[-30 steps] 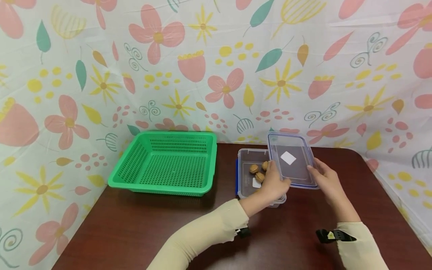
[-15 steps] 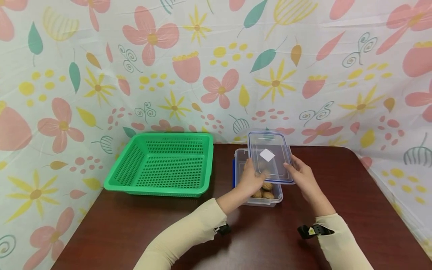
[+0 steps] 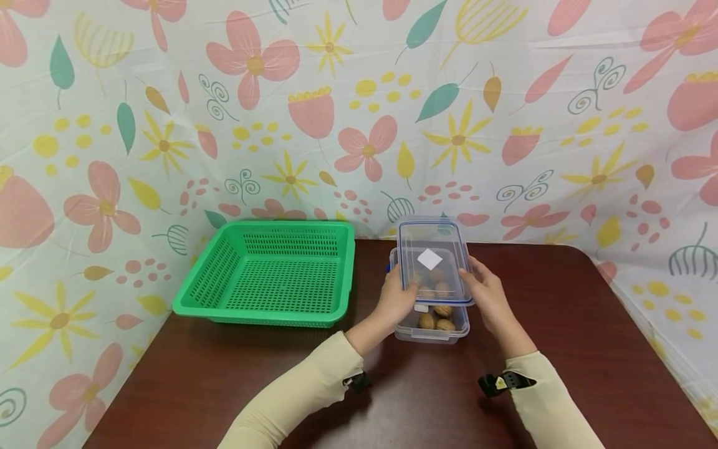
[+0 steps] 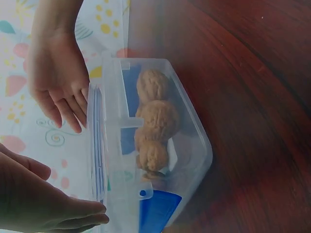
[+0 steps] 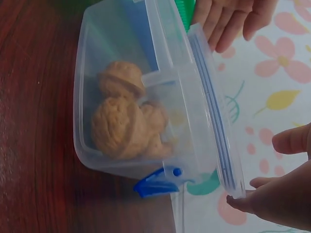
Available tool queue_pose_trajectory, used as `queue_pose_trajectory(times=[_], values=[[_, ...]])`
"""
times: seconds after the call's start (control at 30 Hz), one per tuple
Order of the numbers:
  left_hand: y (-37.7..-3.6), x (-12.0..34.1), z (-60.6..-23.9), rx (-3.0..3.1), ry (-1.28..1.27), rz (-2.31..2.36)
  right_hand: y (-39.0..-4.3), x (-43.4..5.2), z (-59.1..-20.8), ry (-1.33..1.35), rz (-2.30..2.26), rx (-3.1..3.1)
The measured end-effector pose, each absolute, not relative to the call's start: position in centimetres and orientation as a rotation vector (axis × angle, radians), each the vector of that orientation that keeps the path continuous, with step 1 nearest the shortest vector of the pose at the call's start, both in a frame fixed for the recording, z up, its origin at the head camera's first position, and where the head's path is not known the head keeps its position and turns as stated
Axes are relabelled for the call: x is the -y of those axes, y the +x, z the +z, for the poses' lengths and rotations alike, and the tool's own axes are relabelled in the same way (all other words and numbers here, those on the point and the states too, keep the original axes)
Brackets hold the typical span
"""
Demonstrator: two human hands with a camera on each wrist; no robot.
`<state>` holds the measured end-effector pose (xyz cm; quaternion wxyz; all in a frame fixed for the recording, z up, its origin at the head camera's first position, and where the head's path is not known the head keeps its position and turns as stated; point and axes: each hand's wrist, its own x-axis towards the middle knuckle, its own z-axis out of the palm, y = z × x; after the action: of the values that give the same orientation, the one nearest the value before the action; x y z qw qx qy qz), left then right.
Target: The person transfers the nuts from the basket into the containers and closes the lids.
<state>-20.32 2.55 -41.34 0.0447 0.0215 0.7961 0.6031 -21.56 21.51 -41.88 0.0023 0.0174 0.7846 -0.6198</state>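
A clear plastic lid (image 3: 434,274) with a blue seal and a white label is held over a clear food container (image 3: 430,337). Several walnuts (image 3: 443,310) lie inside the container and show past the lid's near edge. My left hand (image 3: 396,298) pinches the lid's left edge near the front. On the opposite edge, my right hand (image 3: 488,292) grips with its thumb on top. Through the container wall (image 4: 192,131) in the left wrist view, the lid sits close over the rim. A blue latch (image 5: 158,183) hangs outward in the right wrist view.
A green perforated basket (image 3: 269,317) stands to the left of the container on the dark wooden table (image 3: 538,330). Behind the table hangs a floral cloth (image 3: 370,81), near the container's far end.
Both hands have carried the lid leftward, from the container's right side to a place over it. More walnuts at the front now show. The basket stays put.
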Motion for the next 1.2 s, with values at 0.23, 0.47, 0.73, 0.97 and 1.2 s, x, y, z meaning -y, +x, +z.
queue_pose_trajectory(times=[0.23, 0.47, 0.73, 0.97, 1.2], values=[[-21.0, -2.9, -41.1, -2.452, -0.050, 1.880, -21.5, -20.7, -41.8, 0.071, -1.975, -2.467], [-21.3, -3.4, -40.9, -2.424, -0.151, 1.954, -21.5, -20.0, -41.4, 0.112, -1.995, -2.509], [-21.6, -3.7, -41.3, -2.497, -0.061, 1.993, -22.0, -19.6, -40.6, 0.259, -2.021, -2.603], [-21.8, -4.0, -41.6, -2.562, 0.076, 2.093, -22.7, -19.0, -40.2, 0.340, -2.185, -2.700], [-22.2, -3.5, -40.9, -2.497, 0.082, 2.192, -22.9, -19.0, -39.7, 0.104, -2.385, -2.493]])
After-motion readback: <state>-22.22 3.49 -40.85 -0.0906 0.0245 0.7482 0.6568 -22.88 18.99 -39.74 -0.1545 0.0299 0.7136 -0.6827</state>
